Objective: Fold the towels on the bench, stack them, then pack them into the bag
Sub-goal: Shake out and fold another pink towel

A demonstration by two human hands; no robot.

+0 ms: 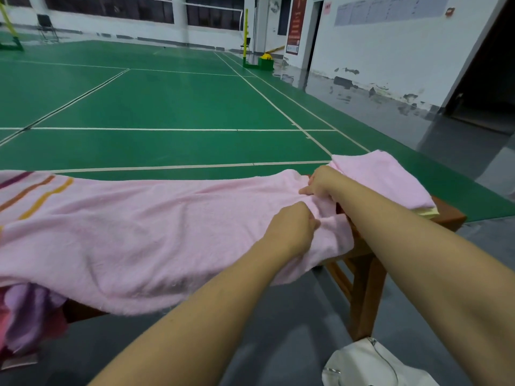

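From the head view, the only one there is, a long pink towel (156,232) lies spread along the wooden bench (448,215), its long axis running left to right across the frame, with coloured stripes at its far left end. Both hands work at its right end. The left hand (289,232) pinches the near corner of that end, fingers closed on a bunched fold of cloth; the right hand (320,182) pinches the far corner just beyond it, its fingers likewise closed on the fabric. Nearly the whole length of the towel therefore lies to the left of the two grips, so the fold appears to call for carrying this end leftward along the axis toward the striped end. Just right of the right hand, a stack of folded towels (381,179) sits on the bench end, pink over a pale yellow layer. More unfolded cloth, purple and pink (25,316), hangs at the lower left. The white bag (373,366) rests on the floor below the bench, nearer the right arm.
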